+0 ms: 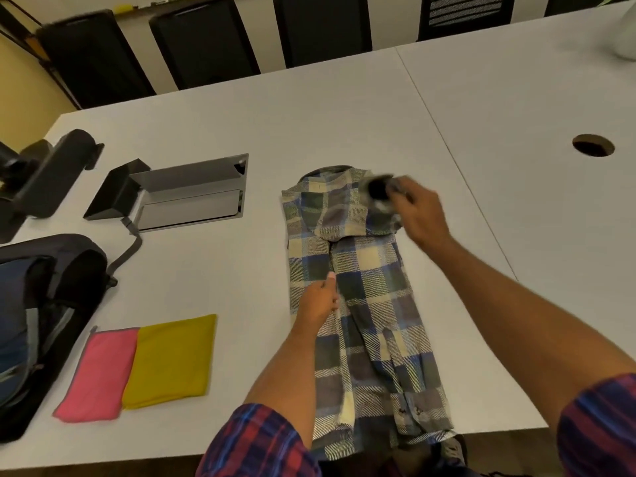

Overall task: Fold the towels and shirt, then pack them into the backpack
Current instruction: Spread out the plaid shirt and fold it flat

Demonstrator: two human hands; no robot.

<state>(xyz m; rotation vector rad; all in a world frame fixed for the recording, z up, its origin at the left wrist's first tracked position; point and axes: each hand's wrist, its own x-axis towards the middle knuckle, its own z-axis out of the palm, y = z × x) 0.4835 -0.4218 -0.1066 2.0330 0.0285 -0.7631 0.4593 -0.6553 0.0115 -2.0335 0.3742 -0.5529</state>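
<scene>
The shirt (364, 304), judged soft and light, was pinned by the left hand (321, 299); the right hand (418, 210) gripped its shoulder fabric.

A pale grey laminate worktop (344, 125) carries a round cable hole (593, 145) and an open metal cable hatch (192, 191). Black padded chairs (206, 43) line its far edge, before a yellow wall (20, 80).
</scene>
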